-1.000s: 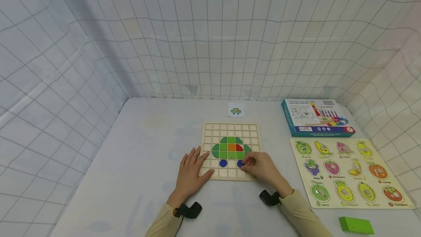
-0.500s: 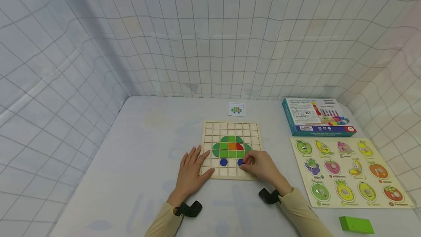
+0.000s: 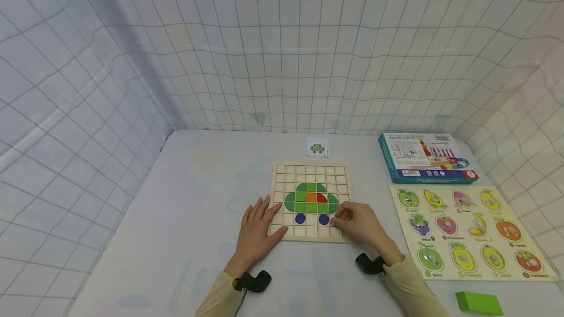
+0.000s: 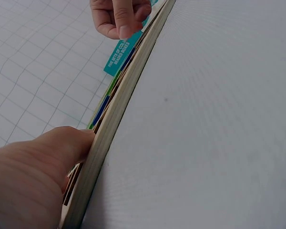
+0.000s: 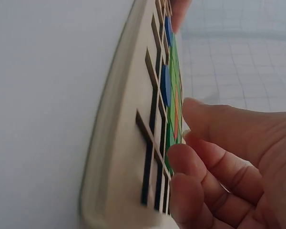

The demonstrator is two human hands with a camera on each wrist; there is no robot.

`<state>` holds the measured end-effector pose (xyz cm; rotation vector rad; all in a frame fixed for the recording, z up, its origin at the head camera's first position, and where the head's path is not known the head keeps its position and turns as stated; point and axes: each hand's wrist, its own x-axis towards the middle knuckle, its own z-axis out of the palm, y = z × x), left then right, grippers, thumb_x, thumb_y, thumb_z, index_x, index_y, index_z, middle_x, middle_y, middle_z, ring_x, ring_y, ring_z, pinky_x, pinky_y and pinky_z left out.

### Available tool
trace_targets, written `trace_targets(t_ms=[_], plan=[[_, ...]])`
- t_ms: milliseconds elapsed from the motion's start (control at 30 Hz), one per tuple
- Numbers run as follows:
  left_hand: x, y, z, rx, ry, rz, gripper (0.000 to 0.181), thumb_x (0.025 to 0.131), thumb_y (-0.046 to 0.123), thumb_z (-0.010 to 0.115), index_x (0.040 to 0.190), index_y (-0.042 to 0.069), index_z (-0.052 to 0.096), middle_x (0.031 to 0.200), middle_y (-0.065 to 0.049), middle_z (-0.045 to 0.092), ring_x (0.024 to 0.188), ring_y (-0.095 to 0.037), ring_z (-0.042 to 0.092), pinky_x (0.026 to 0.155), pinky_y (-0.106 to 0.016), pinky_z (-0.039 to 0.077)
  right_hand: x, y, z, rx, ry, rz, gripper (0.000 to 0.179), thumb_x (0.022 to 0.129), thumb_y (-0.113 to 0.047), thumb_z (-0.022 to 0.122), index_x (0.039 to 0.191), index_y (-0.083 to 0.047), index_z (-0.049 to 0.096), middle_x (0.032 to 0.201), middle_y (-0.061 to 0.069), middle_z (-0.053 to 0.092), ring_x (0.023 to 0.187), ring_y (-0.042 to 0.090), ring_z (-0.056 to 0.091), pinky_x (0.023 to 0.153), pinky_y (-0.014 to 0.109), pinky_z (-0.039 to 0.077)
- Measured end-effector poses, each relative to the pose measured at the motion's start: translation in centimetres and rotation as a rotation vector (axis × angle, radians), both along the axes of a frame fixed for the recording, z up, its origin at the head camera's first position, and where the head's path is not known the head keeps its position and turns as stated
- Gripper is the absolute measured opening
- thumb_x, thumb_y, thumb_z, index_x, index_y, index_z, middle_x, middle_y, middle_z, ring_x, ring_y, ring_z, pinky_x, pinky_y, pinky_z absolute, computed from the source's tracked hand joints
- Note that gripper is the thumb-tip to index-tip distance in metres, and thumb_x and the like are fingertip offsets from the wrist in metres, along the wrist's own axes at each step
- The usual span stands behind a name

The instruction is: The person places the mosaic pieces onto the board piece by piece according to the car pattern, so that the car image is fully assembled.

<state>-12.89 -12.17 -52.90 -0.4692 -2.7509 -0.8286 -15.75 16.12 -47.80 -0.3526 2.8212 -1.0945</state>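
A wooden grid board (image 3: 282, 170) lies on the table, with green, orange and red pieces forming a rounded shape on it. Two blue discs (image 3: 300, 218) sit in separate cells below that shape. My left hand (image 3: 257, 231) rests on the board's left edge with its fingers spread and straight. At the board's right side, my right hand (image 3: 361, 224) is beside the right blue disc (image 5: 166, 86), fingers loosely curled. In the right wrist view its fingertips hold nothing and a gap separates them from the disc.
Behind the board lies a small picture card (image 3: 317, 147) with a similar coloured shape. To the right are a teal game box (image 3: 427, 160), a fruit puzzle board (image 3: 447, 199) and a green block (image 3: 479, 303). White grid-patterned cloth walls (image 3: 282, 62) enclose the table.
My right hand has let go of the right blue disc and shifted a little to the right, so the disc now shows whole in its cell. The left hand stays in place.
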Motion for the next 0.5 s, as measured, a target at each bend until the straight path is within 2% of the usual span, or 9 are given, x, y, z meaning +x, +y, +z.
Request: trace_targets(t_ms=[300,500], plan=[[0.1,-0.1,0.0,0.005,-0.004,-0.001,0.06,0.089,0.044,0.062,0.14,0.016,0.049,0.15,-0.015,0.032,0.139,-0.032,0.022,0.11,-0.052,0.013,0.9,2.6,0.4,0.034,0.041,-0.068,0.014,0.083,-0.022,0.075,0.077,-0.014,0.066,0.066,-0.007,0.055,0.058,0.012,0.047,0.051,0.026,0.037],[0.5,-0.2,0.0,0.047,-0.036,0.014,0.061,0.089,0.043,0.062,0.14,0.012,0.049,0.149,-0.016,0.033,0.139,-0.032,0.022,0.11,-0.052,0.012,1.2,3.7,0.0,0.069,0.015,-0.088,0.014,0.084,-0.025,0.074,0.079,-0.014,0.066,0.066,-0.007,0.054,0.059,0.012,0.047,0.051,0.025,0.038]])
